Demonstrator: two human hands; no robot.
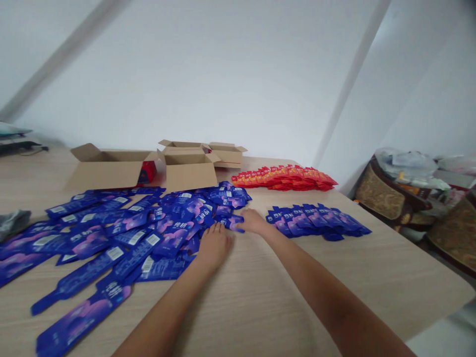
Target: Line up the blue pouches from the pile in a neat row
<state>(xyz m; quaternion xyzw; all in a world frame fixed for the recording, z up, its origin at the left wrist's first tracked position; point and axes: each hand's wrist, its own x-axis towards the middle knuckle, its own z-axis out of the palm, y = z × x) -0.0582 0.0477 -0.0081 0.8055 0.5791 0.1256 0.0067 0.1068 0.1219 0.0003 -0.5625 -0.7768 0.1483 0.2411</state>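
A loose heap of blue-purple printed packets covers the left and middle of the table. My left hand lies palm down at the heap's right edge, its fingers stretched out over the packets. Just right of it, my right hand has thumb and fingers closed on the end of one blue packet at the edge of the heap. Beyond my right wrist, more blue packets lie in an overlapping row. Behind that row is a stack of overlapping red packets.
Several open cardboard boxes stand at the back by the wall, among them a wide one and a smaller one. A grey cloth lies at the left edge. Brown patterned chairs with plastic bags stand right of the table.
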